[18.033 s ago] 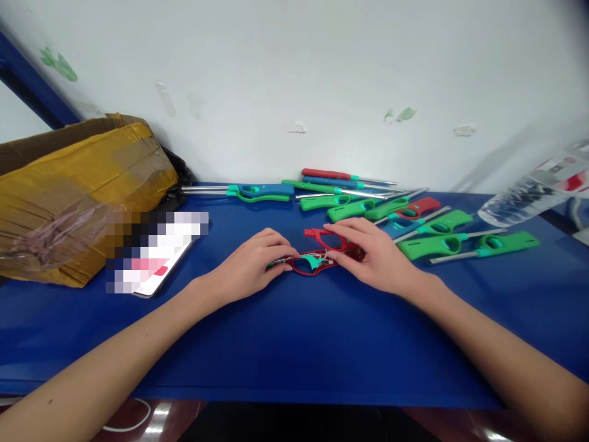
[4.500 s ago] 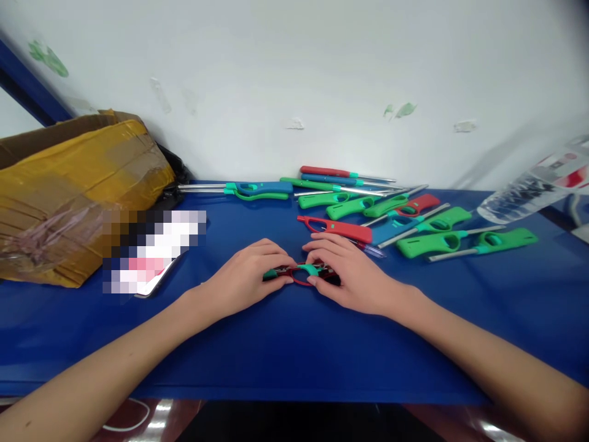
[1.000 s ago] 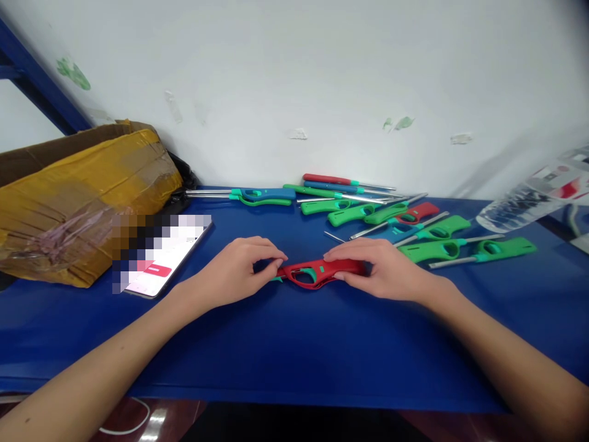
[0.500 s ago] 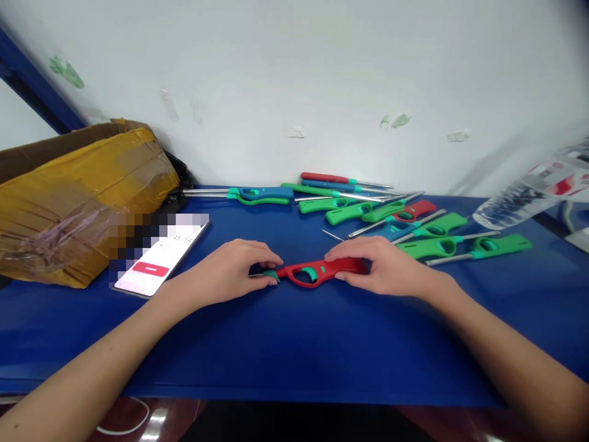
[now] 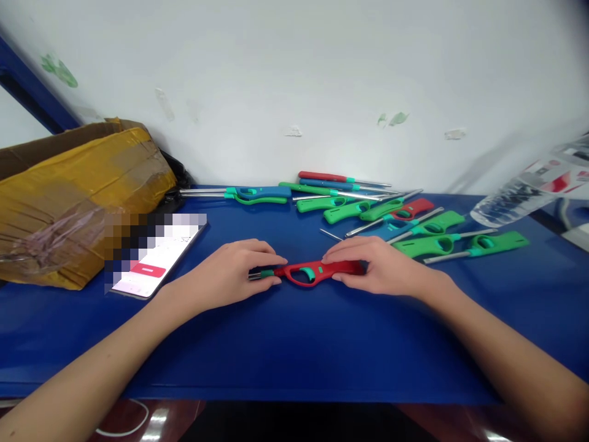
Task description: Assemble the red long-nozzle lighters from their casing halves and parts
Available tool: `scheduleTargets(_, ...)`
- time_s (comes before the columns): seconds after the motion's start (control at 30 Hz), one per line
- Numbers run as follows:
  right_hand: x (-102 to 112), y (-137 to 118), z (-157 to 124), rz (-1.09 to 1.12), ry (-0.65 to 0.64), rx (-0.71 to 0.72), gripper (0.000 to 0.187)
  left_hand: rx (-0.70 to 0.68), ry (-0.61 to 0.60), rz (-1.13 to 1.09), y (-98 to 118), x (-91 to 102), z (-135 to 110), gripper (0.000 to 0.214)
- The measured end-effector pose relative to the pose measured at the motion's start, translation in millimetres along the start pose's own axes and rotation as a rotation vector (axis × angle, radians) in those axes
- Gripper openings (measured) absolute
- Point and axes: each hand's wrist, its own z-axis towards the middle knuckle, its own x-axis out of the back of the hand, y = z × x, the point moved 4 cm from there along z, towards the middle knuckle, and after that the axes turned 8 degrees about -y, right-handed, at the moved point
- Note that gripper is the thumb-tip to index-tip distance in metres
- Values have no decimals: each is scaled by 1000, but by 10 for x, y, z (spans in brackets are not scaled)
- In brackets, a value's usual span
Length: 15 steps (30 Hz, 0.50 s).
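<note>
A red utility lighter (image 5: 309, 271) with a teal trigger lies on the blue table (image 5: 294, 350) between my hands. My left hand (image 5: 230, 275) pinches its metal nozzle end, fingers curled round it. My right hand (image 5: 375, 267) is closed over the rear of the red handle. The lighter's body looks closed, both red halves together.
Several green, blue and red lighters (image 5: 414, 227) lie in a heap behind my right hand, along the wall. A phone (image 5: 156, 258) rests left of my left hand, beside a taped cardboard box (image 5: 69, 196). A plastic bottle (image 5: 529, 190) lies at the far right.
Earlier the lighter lay open with a separate red half-shell behind it; now both halves are joined. In the last second my left hand slid onto the nozzle end.
</note>
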Motion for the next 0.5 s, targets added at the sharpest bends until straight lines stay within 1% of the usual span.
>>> scheduleTargets(0.1, 0, -12, 4, -16, -2, -3, 27, -20, 54, -2, 53, -67, 34, 33)
scheduleTargets(0.17, -1, -17, 5, -25, 4, -1, 27, -44, 57, 0, 89, -138, 72, 32)
scheduleTargets(0.33, -19, -12, -4, -60, 29, 14, 27, -19, 108, -15, 92, -244, 138, 32)
scheduleTargets(0.5, -45, -19, -21, -107, 47, 8, 24, 21, 78, -41, 67, -262, 159, 29)
